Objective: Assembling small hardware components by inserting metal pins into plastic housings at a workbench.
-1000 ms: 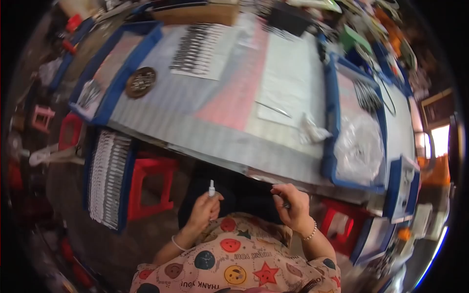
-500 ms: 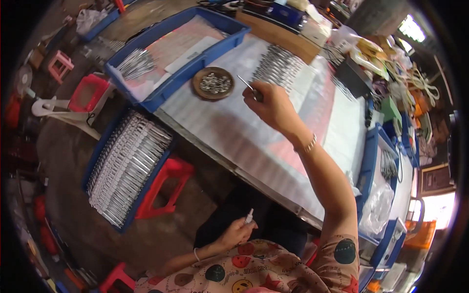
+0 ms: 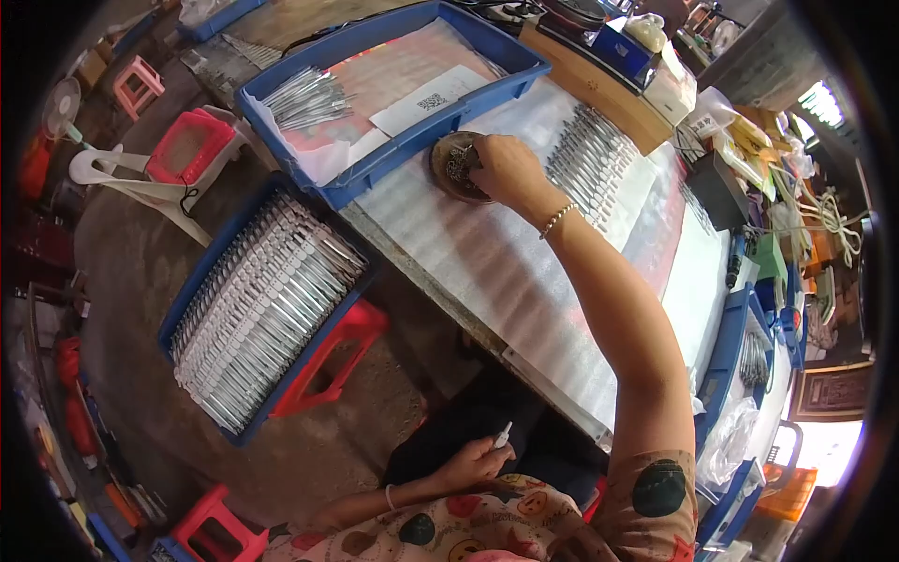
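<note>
My right hand [image 3: 510, 173] reaches over a round brown bowl [image 3: 440, 178] of small shiny metal pieces [image 3: 459, 163]. Its fingers are closed at the bowl's right side. The thin metal tool seen in that hand in the earlier frame is now hidden by the fingers. Low over my lap, my left hand [image 3: 476, 464] grips a small white tube [image 3: 503, 436], its narrow tip pointing up. To the right of the bowl, slim silvery metal pieces [image 3: 590, 164] lie in rows on the covered table [image 3: 487, 272].
A blue tray [image 3: 351, 187] with silvery strips and paper stands behind the bowl. Left of the table, another blue tray [image 3: 167, 328] packed with metal pieces rests above a red stool [image 3: 337, 361]. Blue bins [image 3: 716, 347] stand at the right; a wooden block [image 3: 599, 89] lies at the back.
My right hand has moved from beside the bowl to over it, and the tool has gone from sight. My left hand still holds the tube. The whole view has shifted.
</note>
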Tool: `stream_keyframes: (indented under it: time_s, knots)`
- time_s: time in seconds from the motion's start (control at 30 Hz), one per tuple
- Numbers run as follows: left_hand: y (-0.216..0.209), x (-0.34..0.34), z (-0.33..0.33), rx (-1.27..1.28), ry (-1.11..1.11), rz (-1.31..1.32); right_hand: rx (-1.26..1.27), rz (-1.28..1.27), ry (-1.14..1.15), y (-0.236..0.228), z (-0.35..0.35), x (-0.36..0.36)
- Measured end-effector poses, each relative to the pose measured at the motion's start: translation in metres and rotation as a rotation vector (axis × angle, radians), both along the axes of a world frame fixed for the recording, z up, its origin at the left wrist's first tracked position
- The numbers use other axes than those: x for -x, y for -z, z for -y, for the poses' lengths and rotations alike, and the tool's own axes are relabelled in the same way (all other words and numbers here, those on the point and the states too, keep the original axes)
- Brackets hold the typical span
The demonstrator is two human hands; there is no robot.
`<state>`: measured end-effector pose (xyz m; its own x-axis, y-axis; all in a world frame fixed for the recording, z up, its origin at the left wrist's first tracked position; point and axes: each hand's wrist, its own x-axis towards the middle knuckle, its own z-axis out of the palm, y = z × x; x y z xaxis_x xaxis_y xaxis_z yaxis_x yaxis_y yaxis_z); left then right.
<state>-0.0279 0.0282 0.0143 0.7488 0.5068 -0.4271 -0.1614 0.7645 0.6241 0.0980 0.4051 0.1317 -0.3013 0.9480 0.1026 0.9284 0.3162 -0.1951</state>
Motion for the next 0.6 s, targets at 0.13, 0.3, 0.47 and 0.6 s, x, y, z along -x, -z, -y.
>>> stream_keyframes:
  time_s: [0.13,0.3,0.47,0.6]
  knots:
    - [0.004,-0.003,0.004,0.020,-0.024,0.037,-0.018,-0.070,-0.027,-0.003,0.001,-0.001]
    - [-0.001,-0.003,0.003,-0.009,-0.011,0.003,-0.137,-0.321,-0.064,-0.006,0.002,-0.022]
    - [-0.012,0.004,0.005,0.029,-0.023,-0.010,0.323,-0.906,0.165,-0.058,0.052,-0.019]
    - [-0.034,0.019,-0.004,-0.006,-0.140,0.019,0.608,-1.182,0.199,-0.092,0.129,-0.022]
